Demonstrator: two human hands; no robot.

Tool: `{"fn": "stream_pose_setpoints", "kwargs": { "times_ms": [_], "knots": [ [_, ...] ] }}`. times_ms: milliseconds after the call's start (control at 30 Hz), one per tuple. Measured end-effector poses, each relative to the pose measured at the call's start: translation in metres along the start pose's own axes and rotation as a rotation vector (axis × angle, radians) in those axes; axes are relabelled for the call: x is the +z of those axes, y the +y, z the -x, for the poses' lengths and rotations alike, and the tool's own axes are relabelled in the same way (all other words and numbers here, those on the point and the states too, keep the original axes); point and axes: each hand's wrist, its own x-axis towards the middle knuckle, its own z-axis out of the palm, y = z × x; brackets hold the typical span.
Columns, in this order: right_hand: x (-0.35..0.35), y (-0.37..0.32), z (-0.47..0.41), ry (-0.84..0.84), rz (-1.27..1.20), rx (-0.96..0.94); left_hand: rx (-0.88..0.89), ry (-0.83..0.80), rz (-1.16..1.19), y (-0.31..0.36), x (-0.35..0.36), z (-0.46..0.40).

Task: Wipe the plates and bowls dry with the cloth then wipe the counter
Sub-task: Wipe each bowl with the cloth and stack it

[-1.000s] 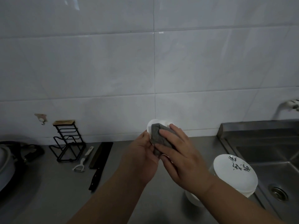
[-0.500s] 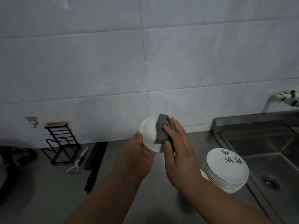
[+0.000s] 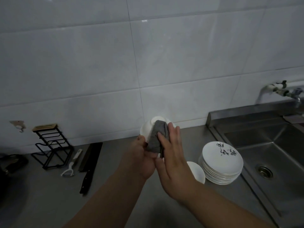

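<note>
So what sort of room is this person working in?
Most likely a home kitchen: a steel sink with a tap set in the counter, a stack of plates beside it, and a knife by the tiled wall.

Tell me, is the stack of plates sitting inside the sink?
No, the plates are stacked on the counter, just left of the sink.
</note>
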Motion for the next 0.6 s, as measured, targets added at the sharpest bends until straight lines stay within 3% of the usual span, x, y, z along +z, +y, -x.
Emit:
{"fn": "stream_pose_setpoints", "kwargs": {
  "times_ms": [100, 233, 400, 600],
  "knots": [
    [-0.008, 0.011, -0.011, 0.095, -0.1, 0.127, 0.078, 0.007, 0.084, -0.006, -0.011, -0.002],
    [-0.009, 0.022, -0.02, 0.223, -0.314, 0.405, 0.019, 0.09, 0.06, -0.019, -0.037, -0.005],
    [0.006, 0.026, 0.003, 0.049, -0.246, 0.746, -0.008, 0.197, 0.04, -0.023, -0.086, -0.01],
    [0.023, 0.028, 0.04, -0.386, -0.154, 0.963, -0.113, 0.294, 0.012, -0.027, -0.149, -0.008]
  ]
}}
